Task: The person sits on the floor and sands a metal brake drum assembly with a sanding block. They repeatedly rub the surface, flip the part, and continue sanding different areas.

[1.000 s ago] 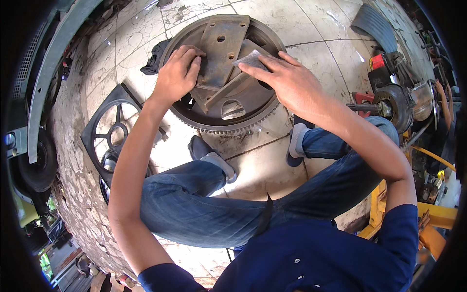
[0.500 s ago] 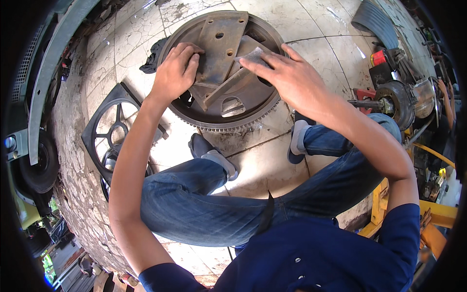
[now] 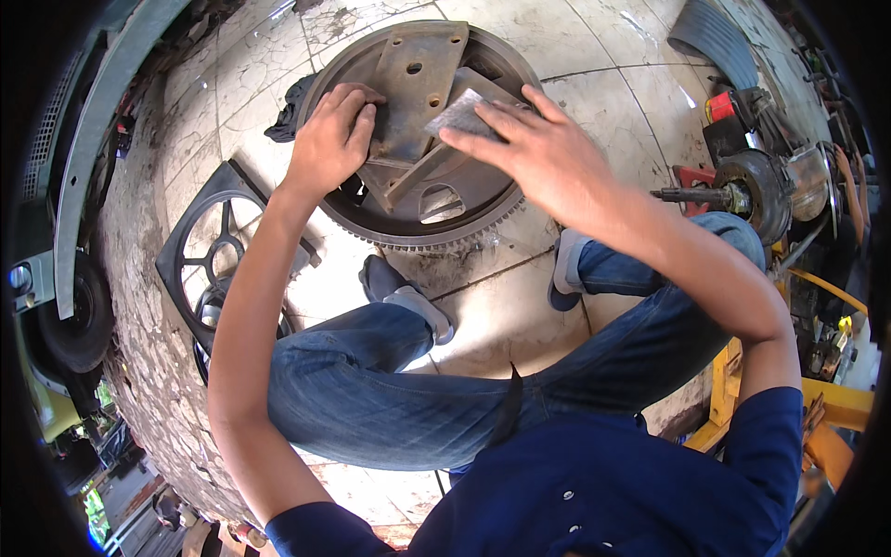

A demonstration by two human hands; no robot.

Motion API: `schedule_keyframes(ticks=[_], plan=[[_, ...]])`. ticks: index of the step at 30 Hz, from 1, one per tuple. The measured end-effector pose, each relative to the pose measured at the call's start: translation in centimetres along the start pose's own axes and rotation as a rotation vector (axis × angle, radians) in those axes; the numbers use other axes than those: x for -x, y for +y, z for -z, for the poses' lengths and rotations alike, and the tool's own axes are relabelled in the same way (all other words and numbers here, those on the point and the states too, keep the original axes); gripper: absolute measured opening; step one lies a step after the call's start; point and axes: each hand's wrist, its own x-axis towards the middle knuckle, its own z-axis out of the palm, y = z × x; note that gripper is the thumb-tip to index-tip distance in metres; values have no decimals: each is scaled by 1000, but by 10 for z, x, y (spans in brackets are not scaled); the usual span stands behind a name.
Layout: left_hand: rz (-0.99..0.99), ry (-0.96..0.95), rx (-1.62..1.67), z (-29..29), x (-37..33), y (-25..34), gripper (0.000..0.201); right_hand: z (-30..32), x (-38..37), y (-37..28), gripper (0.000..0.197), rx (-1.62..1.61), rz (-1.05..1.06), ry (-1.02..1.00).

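A toothed metal flywheel (image 3: 483, 221) lies flat on the tiles in front of me. Across it rests a brown, rusty metal plate (image 3: 408, 88) with several holes, and a narrower metal bar (image 3: 422, 174) slants beside it. My left hand (image 3: 336, 137) is curled over the plate's left edge, fingers bent and pressed together. On the right, my right hand (image 3: 538, 139) holds a grey sheet that looks like sandpaper (image 3: 457, 113) under its outstretched fingers, over the right part of the plate and bar.
A black fan shroud-like frame (image 3: 190, 218) lies to the left, with a dark cloth (image 3: 288, 110) behind it. At the right stand a greasy motor-like machine part (image 3: 742, 190), a red-and-black box (image 3: 729, 110) and a yellow metal frame (image 3: 724, 408). A ribbed curved sheet (image 3: 713, 45) lies at far right.
My right hand and the sandpaper have shifted a little left and nearer me, over the plate's right edge. My left hand stays on the plate, which has moved slightly left.
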Motion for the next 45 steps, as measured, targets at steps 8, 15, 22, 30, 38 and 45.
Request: schedule_keyframes(ticks=[8, 15, 22, 30, 38, 45], plan=[[4, 16, -3, -1, 0, -1, 22, -4, -2, 44, 60, -253, -200, -28], [-5, 23, 1, -1, 0, -3, 22, -7, 7, 57, 57, -201, -215, -84], [0, -3, -4, 1, 0, 0, 21, 23, 3, 73, 54, -396, -299, -316], [-15, 8, 22, 1, -2, 0, 20, 10, 9, 84, 47, -480, -168, -299], [-390, -143, -87, -3, -24, 91, 28, 35, -4, 94, 46, -469, -281, -446], [-520, -223, -276, -43, -45, 119, 42, 16, 10, 116, 40, -521, -233, -241]])
